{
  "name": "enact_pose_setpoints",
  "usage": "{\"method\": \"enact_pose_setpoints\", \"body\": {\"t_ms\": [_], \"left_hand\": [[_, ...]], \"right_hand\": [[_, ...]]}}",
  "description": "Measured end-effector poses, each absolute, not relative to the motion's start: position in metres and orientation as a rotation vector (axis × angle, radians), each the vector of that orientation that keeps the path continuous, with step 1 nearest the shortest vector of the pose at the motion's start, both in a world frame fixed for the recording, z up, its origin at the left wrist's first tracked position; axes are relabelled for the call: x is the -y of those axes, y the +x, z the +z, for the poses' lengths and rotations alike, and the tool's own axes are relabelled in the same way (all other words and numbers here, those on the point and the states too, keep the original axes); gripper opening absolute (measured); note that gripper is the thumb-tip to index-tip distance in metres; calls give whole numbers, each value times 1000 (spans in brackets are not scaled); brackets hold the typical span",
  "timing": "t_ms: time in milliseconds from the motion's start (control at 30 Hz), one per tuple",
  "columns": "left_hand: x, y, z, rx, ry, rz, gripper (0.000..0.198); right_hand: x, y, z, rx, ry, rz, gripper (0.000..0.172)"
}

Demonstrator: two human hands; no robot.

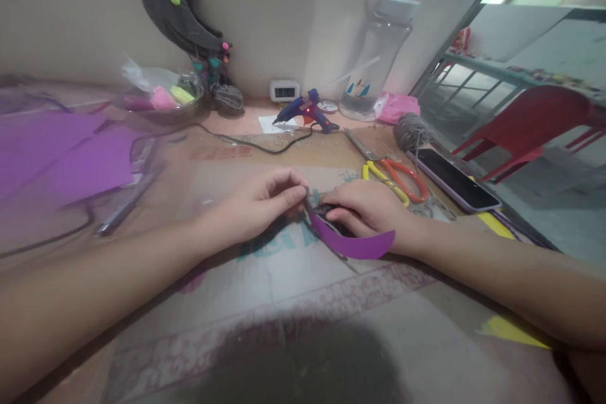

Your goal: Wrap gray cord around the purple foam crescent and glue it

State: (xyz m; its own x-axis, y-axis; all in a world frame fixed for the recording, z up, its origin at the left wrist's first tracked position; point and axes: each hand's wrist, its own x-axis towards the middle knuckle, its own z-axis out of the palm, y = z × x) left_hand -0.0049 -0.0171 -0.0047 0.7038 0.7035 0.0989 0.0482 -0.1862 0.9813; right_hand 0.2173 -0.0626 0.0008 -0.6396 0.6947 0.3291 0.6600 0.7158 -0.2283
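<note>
A curved purple crescent strip (353,245), paper or foam by its look, hangs between my hands over the work surface. Dark grey yarn (326,209) lies along its upper end near my fingers. My left hand (274,199) pinches the strip's upper left tip between thumb and fingers. My right hand (367,209) is closed on a bunch of the dark yarn beside the strip, its fingers partly hidden. The strip's right tip curves out below my right wrist. A thin loose strand trails beneath it.
Scissors (383,164) with orange and yellow handles, a yarn ball (413,132) and a phone (454,180) lie at right. Behind stand a blue glue gun (307,110), a clock (285,90) and a bottle (376,57). Purple sheets (61,151) and a pen (125,205) lie left.
</note>
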Motion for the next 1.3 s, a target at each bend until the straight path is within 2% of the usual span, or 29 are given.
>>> {"method": "enact_pose_setpoints", "body": {"t_ms": [367,1300], "left_hand": [[18,-5,-4,-609,1670,664,13],[16,-6,-6,-598,1668,652,17]], "right_hand": [[64,220,-1,2344,-1099,281,35],[64,217,2,2525,-1065,154,33]]}}
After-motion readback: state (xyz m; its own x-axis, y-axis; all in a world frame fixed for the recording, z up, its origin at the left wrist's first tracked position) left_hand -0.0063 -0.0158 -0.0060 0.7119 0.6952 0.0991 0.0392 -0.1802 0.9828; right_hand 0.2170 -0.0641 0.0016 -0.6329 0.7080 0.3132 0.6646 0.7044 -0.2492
